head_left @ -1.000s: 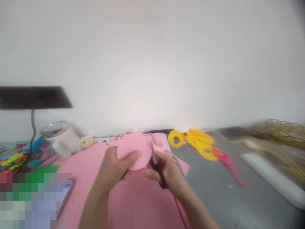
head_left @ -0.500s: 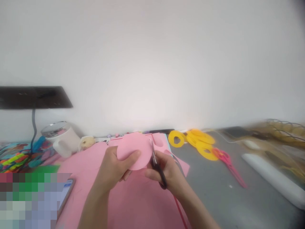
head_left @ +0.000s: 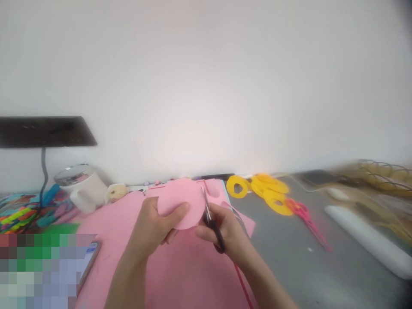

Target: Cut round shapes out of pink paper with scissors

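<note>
My left hand pinches a round pink paper piece, thumb on its lower edge, holding it up over a large pink sheet. My right hand grips black-handled scissors; the blades point up along the right edge of the round piece. Both hands are closed on what they hold.
Yellow paper rings and pink scissors lie on the grey table to the right. A white mug, colourful scraps and a phone are at the left. A white roll and a wire basket stand far right.
The scissor blades have tilted slightly along the edge of the round piece. Hands stay in almost the same place.
</note>
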`<action>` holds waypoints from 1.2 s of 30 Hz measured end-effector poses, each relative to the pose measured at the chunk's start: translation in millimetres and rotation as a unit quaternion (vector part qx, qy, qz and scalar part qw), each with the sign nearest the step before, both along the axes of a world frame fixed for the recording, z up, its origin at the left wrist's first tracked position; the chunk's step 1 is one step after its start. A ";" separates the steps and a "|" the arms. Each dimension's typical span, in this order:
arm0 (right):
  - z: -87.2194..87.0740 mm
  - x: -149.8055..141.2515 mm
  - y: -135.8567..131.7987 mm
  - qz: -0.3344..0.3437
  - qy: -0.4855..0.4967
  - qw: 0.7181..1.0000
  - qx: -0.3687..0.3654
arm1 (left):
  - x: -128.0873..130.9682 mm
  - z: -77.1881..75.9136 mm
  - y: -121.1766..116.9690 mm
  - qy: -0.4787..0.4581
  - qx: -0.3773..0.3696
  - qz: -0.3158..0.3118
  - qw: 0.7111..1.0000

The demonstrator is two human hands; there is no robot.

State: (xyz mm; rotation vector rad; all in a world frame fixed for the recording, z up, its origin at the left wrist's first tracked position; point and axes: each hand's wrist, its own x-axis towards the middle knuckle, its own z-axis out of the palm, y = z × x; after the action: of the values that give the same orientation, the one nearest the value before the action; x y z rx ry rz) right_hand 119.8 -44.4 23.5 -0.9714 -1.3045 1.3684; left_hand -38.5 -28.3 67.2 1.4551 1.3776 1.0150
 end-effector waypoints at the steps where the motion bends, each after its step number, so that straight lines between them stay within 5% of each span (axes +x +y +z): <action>1: -0.1 -0.1 0.0 -0.003 -0.003 1.000 -0.003 | 0.1 -0.3 0.1 -0.001 0.001 -0.001 1.000; 10: -1.6 1.7 0.8 -0.002 -0.025 1.000 -0.016 | -0.5 -0.7 0.6 -0.008 0.001 -0.007 1.000; 20: -2.2 -1.1 3.6 -0.151 0.056 0.987 0.024 | 0.3 -3.0 0.7 0.011 -0.010 0.014 1.000; 25: -4.4 -1.0 4.3 -0.187 0.049 0.981 0.006 | 5.6 -5.7 3.5 -0.006 0.007 -0.032 0.999; 30: -2.7 -1.2 4.5 -0.161 0.029 0.986 0.021 | 14.8 -6.0 5.0 -0.091 0.031 -0.003 0.995; 36: 1.6 -2.0 0.1 -0.046 0.021 0.998 0.033 | 12.5 -6.9 5.7 -0.151 0.067 0.067 0.984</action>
State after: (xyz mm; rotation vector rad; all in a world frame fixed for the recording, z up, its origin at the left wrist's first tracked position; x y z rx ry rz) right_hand 117.8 -44.3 25.1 -0.9420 -1.2513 1.2617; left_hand -26.0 -22.6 60.3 1.2521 1.2165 1.3778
